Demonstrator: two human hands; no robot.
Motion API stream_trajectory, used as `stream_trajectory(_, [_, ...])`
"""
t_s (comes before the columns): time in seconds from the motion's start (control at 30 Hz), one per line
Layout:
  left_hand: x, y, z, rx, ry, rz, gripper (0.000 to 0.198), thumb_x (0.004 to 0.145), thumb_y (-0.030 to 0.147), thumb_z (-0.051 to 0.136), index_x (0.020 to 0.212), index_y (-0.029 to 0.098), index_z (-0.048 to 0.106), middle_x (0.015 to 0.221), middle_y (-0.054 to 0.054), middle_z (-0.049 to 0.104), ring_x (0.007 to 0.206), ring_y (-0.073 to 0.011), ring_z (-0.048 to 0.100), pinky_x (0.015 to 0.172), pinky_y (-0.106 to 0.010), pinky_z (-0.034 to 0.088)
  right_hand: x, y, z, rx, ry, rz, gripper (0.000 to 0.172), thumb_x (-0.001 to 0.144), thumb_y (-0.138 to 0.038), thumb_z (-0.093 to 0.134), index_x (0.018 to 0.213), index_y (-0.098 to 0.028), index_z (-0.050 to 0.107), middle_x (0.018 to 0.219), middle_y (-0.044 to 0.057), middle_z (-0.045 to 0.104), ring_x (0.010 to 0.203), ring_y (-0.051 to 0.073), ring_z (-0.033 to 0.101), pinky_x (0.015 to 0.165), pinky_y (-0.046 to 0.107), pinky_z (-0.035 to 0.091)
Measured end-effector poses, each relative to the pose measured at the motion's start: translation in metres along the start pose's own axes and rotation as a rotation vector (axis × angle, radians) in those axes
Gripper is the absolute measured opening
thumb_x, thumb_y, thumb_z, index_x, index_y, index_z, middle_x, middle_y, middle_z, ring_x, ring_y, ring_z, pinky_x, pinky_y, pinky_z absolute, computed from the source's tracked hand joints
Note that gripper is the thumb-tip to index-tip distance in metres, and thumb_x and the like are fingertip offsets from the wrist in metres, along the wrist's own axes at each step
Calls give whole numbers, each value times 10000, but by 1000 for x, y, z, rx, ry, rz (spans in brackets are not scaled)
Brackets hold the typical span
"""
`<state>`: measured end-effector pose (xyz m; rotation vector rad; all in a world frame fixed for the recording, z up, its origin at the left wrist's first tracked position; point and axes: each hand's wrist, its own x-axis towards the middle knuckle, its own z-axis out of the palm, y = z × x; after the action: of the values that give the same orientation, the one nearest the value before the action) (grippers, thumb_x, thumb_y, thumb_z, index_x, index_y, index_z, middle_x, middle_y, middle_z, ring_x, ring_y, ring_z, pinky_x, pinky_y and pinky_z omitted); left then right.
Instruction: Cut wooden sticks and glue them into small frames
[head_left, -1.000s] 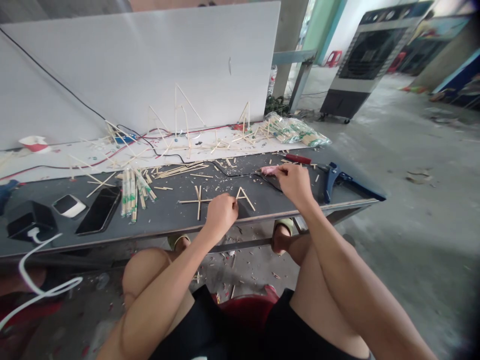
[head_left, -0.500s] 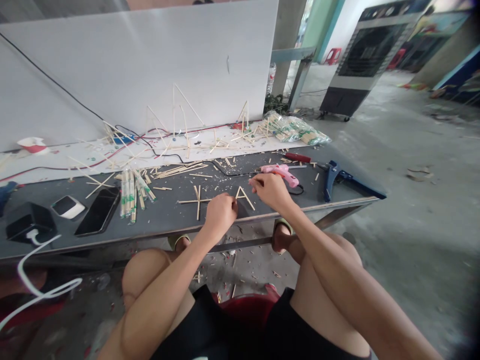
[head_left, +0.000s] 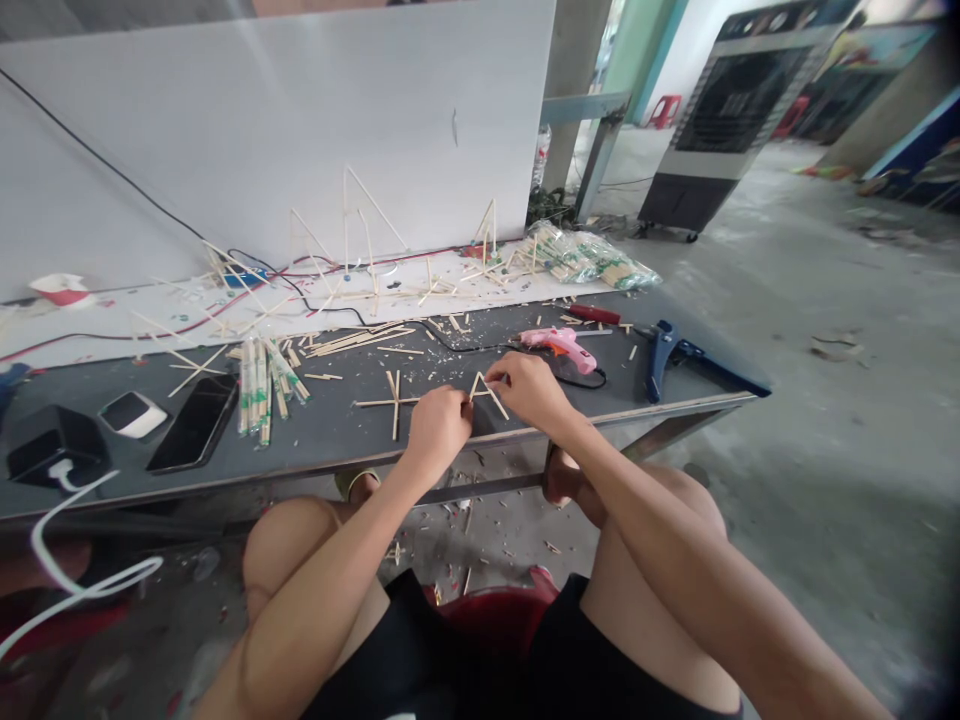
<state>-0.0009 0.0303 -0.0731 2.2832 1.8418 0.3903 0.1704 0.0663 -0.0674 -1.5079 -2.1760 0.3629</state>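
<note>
A frame of thin wooden sticks (head_left: 396,403) lies near the bench's front edge, with a crossed end on the left and a triangle-shaped end on the right. My left hand (head_left: 441,418) is closed on the middle of this stick frame. The fingers of my right hand (head_left: 529,388) are pinched together at the right side of the triangle; whether anything small is between them cannot be made out. Just beyond my right hand lies a pink glue gun (head_left: 571,352) with its black cord.
On the grey bench (head_left: 360,360) are wrapped stick bundles (head_left: 259,385), a phone (head_left: 193,423), a black box (head_left: 56,442), loose sticks (head_left: 360,340), a red-handled tool (head_left: 595,314) and a blue tool (head_left: 660,360). Stick structures (head_left: 367,235) stand by the white panel.
My right hand has moved left and slightly down, away from the glue gun to the triangle's right side. My left hand has stayed nearly still on the stick frame.
</note>
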Motion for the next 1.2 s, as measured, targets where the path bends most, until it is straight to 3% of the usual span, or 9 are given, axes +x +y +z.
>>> stream_trajectory(0.23, [0, 1, -1, -18, -4, -5, 255, 910, 212, 555, 987, 192, 798, 900, -115, 733, 840, -243, 689, 737, -315, 474, 3, -13, 14, -121, -105, -27, 190, 880, -192, 595, 895, -209, 783, 991, 79, 684, 902, 196, 620, 794, 268, 421])
stream_trajectory(0.5, [2, -1, 0, -22, -25, 12, 274, 907, 195, 542, 976, 181, 807, 901, -119, 737, 831, -233, 688, 754, -313, 471, 2, -19, 16, -183, -116, 27, 200, 885, -164, 577, 927, -196, 769, 1017, 93, 673, 909, 202, 616, 766, 272, 425])
stream_trajectory(0.8, [4, -1, -2, -12, -46, 28, 260, 900, 188, 539, 913, 179, 799, 877, -114, 729, 818, -223, 680, 745, -305, 464, 4, -15, 11, -108, -74, 24, 197, 869, -157, 594, 893, -195, 786, 999, 84, 712, 900, 197, 639, 782, 260, 428])
stream_trajectory(0.93, [0, 0, -3, 6, -32, 24, 264, 923, 242, 533, 870, 172, 783, 861, -115, 717, 806, -225, 676, 722, -306, 463, 1, -5, -2, -44, 11, 107, 194, 885, -192, 587, 932, -191, 775, 981, 77, 740, 903, 192, 659, 811, 254, 431])
stream_trajectory(1.07, [-2, 0, -4, -1, -17, 24, 303, 948, 269, 507, 880, 170, 785, 853, -115, 712, 810, -226, 676, 731, -305, 471, -11, 1, -11, -3, -103, 158, 151, 854, -300, 664, 899, -204, 771, 834, 40, 754, 798, 179, 667, 734, 247, 426])
stream_trajectory(1.2, [-2, 0, -4, -66, 11, 18, 285, 936, 245, 520, 904, 180, 796, 869, -111, 729, 807, -222, 682, 744, -301, 474, -20, -2, -10, 8, -153, 173, 139, 785, -282, 730, 901, -206, 750, 782, 10, 744, 743, 166, 658, 675, 241, 401])
